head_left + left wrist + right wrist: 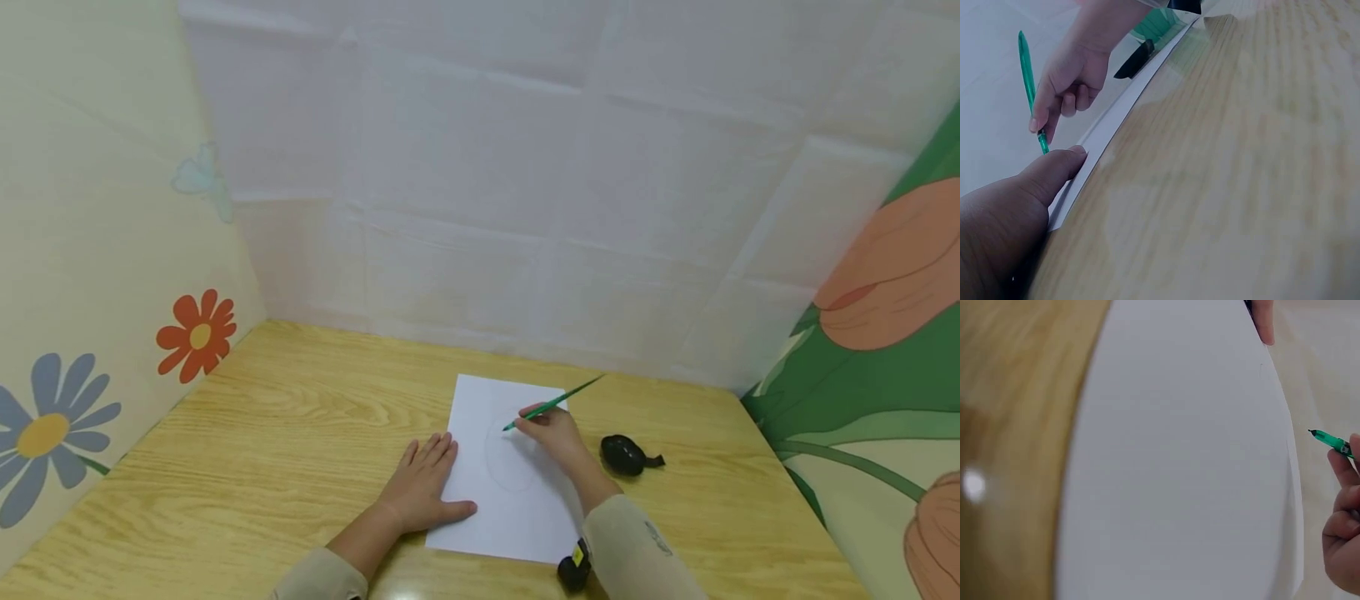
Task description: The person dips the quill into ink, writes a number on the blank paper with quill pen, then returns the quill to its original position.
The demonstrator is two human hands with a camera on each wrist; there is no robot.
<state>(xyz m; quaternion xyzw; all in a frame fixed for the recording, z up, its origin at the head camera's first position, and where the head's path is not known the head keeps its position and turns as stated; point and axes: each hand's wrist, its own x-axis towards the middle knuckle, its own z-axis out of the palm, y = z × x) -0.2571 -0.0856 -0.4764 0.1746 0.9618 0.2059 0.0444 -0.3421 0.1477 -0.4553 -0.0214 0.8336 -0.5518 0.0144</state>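
A sheet of white paper (480,521) lies on the wood-grain table, with a faint rounded outline drawn on its middle. My right hand (553,433) pinches a slim green pen (558,401) near its tip; the pen slants up to the right, its point right at the upper part of the outline. In the right wrist view the pen (1333,441) shows a translucent green barrel and a dark point. Spread along the paper's left edge, my left hand (423,492) rests with fingers straight and thumb reaching over the sheet.
A glossy black rounded object (622,455) with a short tab sits on the table to the right of the paper. Near the sheet's lower right corner is a smaller black item (573,573) with a yellow label. A pale creased sheet (480,167) hangs behind the table (315,400).
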